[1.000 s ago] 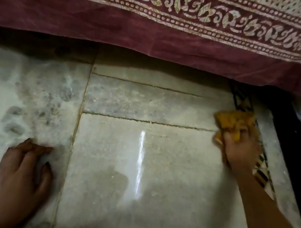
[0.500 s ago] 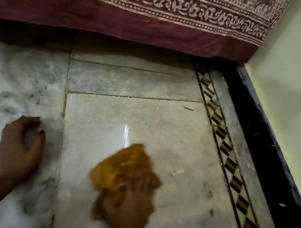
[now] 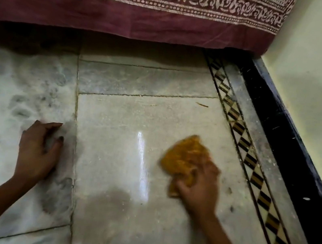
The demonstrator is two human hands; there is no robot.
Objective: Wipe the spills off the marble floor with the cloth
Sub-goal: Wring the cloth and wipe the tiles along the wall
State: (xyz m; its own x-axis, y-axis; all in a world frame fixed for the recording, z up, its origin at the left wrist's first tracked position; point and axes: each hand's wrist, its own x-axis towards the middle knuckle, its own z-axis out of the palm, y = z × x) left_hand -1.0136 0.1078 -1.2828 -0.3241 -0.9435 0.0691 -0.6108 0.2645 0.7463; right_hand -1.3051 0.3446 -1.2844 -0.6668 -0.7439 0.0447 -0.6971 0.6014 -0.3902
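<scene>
Two hands are down on the marble floor (image 3: 125, 124). The right hand (image 3: 198, 186) is closed on a bunched yellow cloth (image 3: 185, 157) and presses it on the big pale tile. The cloth sticks out past the fingers, up and to the left. The hand and the cloth look blurry.

The left hand (image 3: 37, 149) rests on the floor by the line between two tiles. Its fingers are bent and its thumb sticks out to the right. It holds nothing.

A bright streak of light (image 3: 143, 165) shines on the tile between the two hands. A soft shadow (image 3: 111, 198) lies on the tile below the streak.

White dusty spills (image 3: 11, 96) cover the tile on the left, with dark smudges and prints in them. More dust lies just beside the left hand. Small dark specks (image 3: 230, 191) sit on the tile to the right of the cloth. A thin brown bit (image 3: 201, 104) lies near the top of the big tile.

A strip of black and tan diamonds (image 3: 254, 169) runs along the right side of the floor. Next to it is a grey band, then a black border (image 3: 291, 152) at the foot of a pale yellow wall (image 3: 321, 85).

A dark red sheet (image 3: 130, 21) with a white leaf pattern hangs across the top. It is dark under its edge.
</scene>
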